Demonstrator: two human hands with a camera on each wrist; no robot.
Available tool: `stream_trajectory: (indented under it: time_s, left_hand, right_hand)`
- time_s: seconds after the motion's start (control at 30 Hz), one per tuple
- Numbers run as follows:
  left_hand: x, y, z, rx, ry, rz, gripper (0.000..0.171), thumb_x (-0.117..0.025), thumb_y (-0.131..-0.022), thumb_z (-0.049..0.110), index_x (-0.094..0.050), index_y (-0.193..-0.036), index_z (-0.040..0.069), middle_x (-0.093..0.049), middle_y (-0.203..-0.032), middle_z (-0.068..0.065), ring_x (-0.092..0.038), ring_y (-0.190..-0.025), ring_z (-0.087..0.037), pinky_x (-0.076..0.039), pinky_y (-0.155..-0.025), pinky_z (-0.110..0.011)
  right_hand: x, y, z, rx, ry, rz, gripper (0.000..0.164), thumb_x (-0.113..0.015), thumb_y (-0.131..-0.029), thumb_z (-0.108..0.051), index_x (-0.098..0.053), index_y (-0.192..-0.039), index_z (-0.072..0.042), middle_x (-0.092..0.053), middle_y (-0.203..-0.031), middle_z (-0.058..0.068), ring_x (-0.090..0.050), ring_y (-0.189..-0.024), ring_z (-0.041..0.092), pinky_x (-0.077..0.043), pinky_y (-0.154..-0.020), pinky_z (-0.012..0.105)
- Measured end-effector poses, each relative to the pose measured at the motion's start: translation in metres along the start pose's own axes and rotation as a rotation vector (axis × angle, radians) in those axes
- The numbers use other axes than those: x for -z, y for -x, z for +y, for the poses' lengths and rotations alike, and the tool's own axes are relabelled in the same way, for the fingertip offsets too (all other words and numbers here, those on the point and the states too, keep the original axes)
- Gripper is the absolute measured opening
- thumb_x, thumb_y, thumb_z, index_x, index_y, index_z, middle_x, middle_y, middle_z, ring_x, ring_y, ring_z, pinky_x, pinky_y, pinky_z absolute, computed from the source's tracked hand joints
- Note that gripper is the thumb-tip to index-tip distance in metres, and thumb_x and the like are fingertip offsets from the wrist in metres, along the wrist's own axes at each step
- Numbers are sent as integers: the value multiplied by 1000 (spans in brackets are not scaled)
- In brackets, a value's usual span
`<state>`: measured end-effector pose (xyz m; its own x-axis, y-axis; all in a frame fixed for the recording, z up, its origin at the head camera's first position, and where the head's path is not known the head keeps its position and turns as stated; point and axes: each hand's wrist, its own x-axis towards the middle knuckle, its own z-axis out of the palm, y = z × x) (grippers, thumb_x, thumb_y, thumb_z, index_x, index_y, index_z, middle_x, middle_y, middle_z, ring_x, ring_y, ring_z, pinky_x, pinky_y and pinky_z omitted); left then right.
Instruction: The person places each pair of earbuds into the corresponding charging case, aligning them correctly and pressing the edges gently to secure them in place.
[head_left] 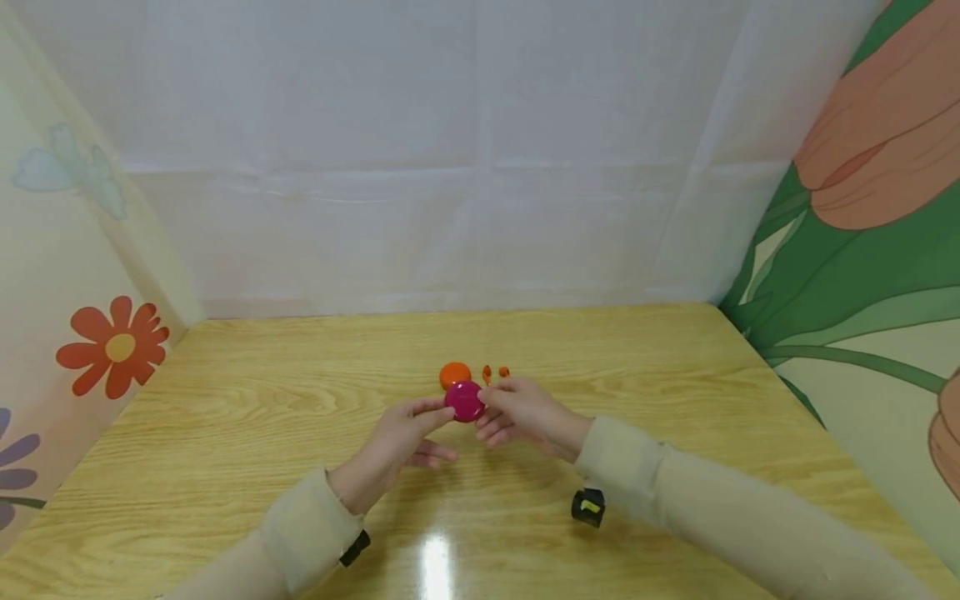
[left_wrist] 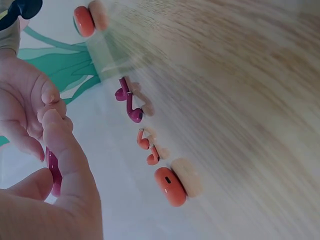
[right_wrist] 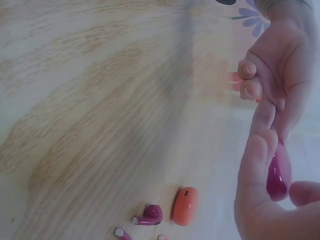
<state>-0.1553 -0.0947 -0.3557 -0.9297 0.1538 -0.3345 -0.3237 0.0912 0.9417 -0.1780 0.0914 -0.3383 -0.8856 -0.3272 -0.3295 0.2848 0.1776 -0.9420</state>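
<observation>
A glossy magenta earbud case (head_left: pixel 465 402) is held above the table between both hands. My left hand (head_left: pixel 397 433) pinches its left edge with thumb and index finger, and my right hand (head_left: pixel 531 414) pinches the opposite edge. Just behind it an orange earbud case (head_left: pixel 453 374) rests on the tabletop; a dark slot shows on it in the left wrist view. Two orange earbuds (left_wrist: pixel 148 148) lie nearby. Beside them are two magenta earbuds (left_wrist: pixel 130 102), which the right hand hides in the head view.
Another orange-red rounded object (left_wrist: pixel 84 21) stands farther along the wooden table (head_left: pixel 247 433). White sheeting (head_left: pixel 450 208) backs the table, with flower-printed panels (head_left: pixel 885 275) at both sides. Each wrist carries a small black device (head_left: pixel 588 507).
</observation>
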Motion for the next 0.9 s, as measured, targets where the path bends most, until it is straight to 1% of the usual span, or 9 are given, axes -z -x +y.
stream_trajectory:
  time_s: [0.13,0.27,0.37,0.53,0.77,0.9]
  left_hand:
    - [-3,2,0,-46,-20,5,39,-61,-97,20,-58,-129,-1,-62,-125,-17,-70,-65,-24,-53,-53,-26]
    - [-4,5,0,-90,-20,-10,37,-61,-97,19,-58,-127,-3,-65,-121,-18,-70,-63,-22,-52,-52,-24]
    - [-4,6,-1,-114,-16,-25,38,-61,-97,18,-56,-127,-5,-65,-119,-20,-69,-62,-19,-51,-52,-23]
    - [-3,4,-2,-142,-24,-44,36,-60,-98,19,-57,-125,-5,-67,-116,-18,-69,-63,-18,-52,-54,-24]
    - [-4,2,-3,-170,-25,-52,40,-61,-97,18,-55,-128,-6,-66,-118,-19,-69,-65,-18,-51,-55,-24]
    - [-4,3,-3,-184,-18,-47,40,-61,-97,17,-56,-129,-6,-66,-118,-20,-70,-66,-18,-50,-54,-23]
  right_hand:
    - [3,1,-1,3,-7,-13,30,-48,-103,-18,-53,-113,10,-64,-75,10,-64,-61,14,-56,-62,29]
    - [5,2,0,15,0,-24,31,-48,-103,-17,-53,-114,11,-63,-73,8,-64,-59,13,-56,-61,28]
    - [5,4,0,28,8,-30,32,-48,-103,-17,-53,-116,12,-63,-74,9,-64,-60,13,-56,-62,28]
    - [5,6,-2,49,25,-19,30,-48,-103,-16,-51,-119,9,-63,-76,11,-64,-60,14,-56,-62,29]
    - [6,9,-6,86,76,7,27,-50,-102,-15,-51,-118,6,-65,-80,17,-65,-60,15,-57,-63,32]
    - [7,10,-8,103,86,-1,26,-51,-102,-15,-52,-117,6,-65,-81,18,-65,-61,15,-57,-63,33]
